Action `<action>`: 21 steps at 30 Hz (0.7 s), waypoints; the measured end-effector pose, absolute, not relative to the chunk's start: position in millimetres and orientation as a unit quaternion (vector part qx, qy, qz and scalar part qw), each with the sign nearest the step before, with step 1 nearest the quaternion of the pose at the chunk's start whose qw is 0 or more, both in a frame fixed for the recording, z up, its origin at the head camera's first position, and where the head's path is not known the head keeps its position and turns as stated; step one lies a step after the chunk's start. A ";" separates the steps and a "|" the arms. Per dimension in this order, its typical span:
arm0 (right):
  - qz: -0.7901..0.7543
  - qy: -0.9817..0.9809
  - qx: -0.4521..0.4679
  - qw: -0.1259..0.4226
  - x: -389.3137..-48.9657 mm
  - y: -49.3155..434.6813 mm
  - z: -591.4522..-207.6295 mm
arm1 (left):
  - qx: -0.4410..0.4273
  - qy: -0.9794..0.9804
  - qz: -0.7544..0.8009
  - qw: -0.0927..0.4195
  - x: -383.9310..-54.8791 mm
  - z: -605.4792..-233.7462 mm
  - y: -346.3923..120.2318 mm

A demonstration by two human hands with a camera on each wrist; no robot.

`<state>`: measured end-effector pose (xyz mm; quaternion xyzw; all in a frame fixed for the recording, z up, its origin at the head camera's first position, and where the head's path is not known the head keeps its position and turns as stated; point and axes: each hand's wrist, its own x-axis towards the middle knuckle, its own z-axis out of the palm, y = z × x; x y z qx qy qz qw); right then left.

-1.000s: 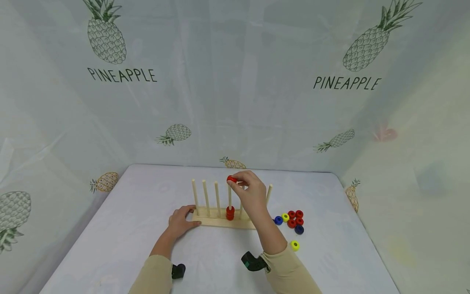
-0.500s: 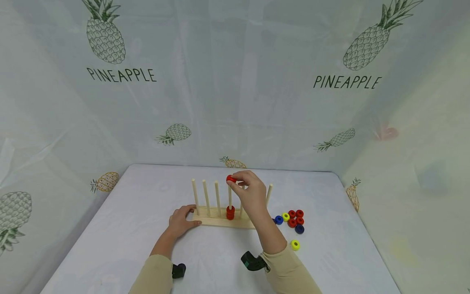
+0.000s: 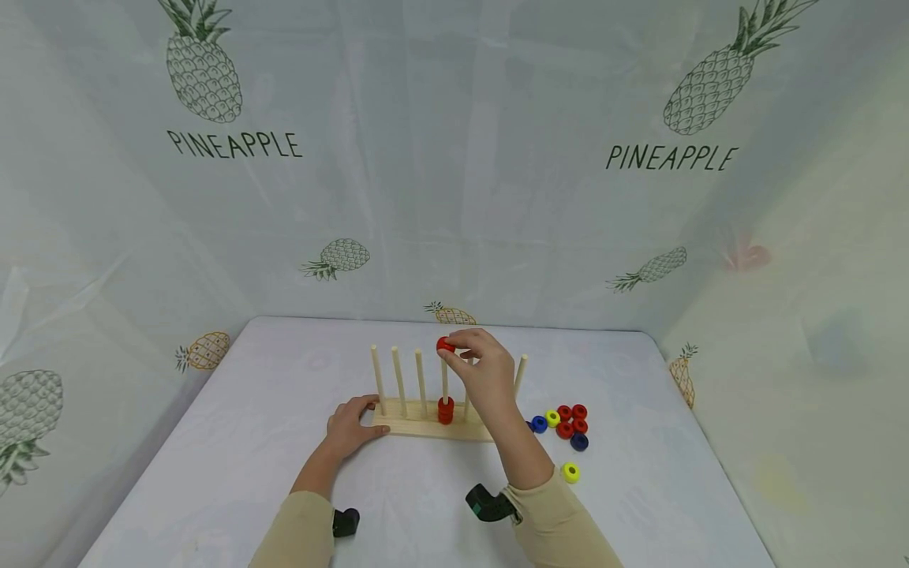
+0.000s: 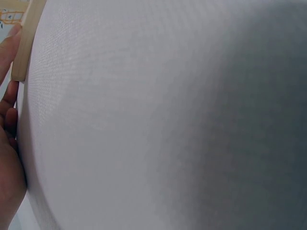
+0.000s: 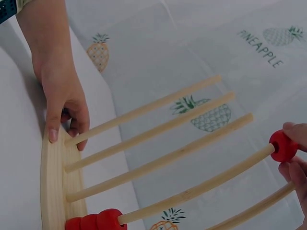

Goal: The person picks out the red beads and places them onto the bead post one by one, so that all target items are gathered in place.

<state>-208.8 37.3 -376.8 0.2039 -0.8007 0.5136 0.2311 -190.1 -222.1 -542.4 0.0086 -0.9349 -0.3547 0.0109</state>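
A wooden peg rack (image 3: 419, 427) with upright pegs stands on the table. My left hand (image 3: 348, 430) grips its left end, thumb in front and fingers behind, as the right wrist view also shows. With thumb and fingertips, my right hand (image 3: 488, 375) pinches a red bead (image 3: 444, 345) at the top of a middle peg. In the right wrist view that bead (image 5: 283, 146) sits at the peg's tip. Red beads (image 3: 445, 411) are stacked at the foot of the same peg. My right hand and forearm hide part of the rack's right side in the head view.
Loose red beads (image 3: 579, 426), blue beads (image 3: 540, 424) and a yellow bead (image 3: 552, 419) lie right of the rack. Another yellow bead (image 3: 570, 472) lies nearer, beside the right sleeve. A pineapple-print curtain (image 3: 454, 181) hangs behind the white table (image 3: 234, 442).
The red bead in my right fingers has shifted very slightly left at the peg's top. Both hands otherwise stay where they were, the left still on the rack.
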 end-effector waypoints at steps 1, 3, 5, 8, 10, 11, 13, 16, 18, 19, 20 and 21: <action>0.514 -0.802 0.202 0.229 -208.6 37.3 -376.6 | 0.009 -0.935 -0.354 0.011 -189.9 -542.1 -221.9; 0.515 -0.804 0.198 0.223 -208.3 37.2 -376.2 | 0.009 -0.935 -0.353 0.010 -189.7 -541.6 -221.6; 0.514 -0.807 0.194 0.218 -208.2 37.1 -375.9 | 0.010 -0.936 -0.353 0.010 -189.4 -541.2 -221.3; 0.512 -0.810 0.190 0.214 -208.3 36.6 -375.6 | 0.010 -0.936 -0.352 0.010 -189.2 -540.6 -221.1; 0.510 -0.810 0.191 0.215 -208.6 36.3 -375.8 | 0.010 -0.935 -0.354 0.009 -189.4 -540.8 -221.3; 0.509 -0.811 0.192 0.217 -208.8 36.3 -376.1 | 0.009 -0.936 -0.353 0.008 -189.5 -541.0 -221.5; 0.505 -0.811 0.194 0.221 -209.1 36.2 -376.5 | 0.008 -0.936 -0.353 0.008 -190.2 -541.9 -222.0; 0.498 -0.814 0.195 0.226 -209.7 36.3 -377.1 | 0.007 -0.936 -0.353 0.008 -190.8 -543.2 -222.5; 0.493 -0.817 0.194 0.226 -209.8 36.1 -377.1 | 0.005 -0.936 -0.353 0.010 -191.1 -543.9 -222.8; 0.491 -0.819 0.193 0.225 -209.7 36.1 -376.9 | 0.004 -0.936 -0.352 0.010 -191.2 -544.2 -222.9; 0.489 -0.820 0.193 0.225 -209.6 36.0 -376.7 | 0.004 -0.936 -0.352 0.010 -191.3 -544.4 -223.0; 0.487 -0.821 0.193 0.225 -209.5 36.0 -376.5 | 0.003 -0.936 -0.352 0.010 -191.4 -544.6 -223.1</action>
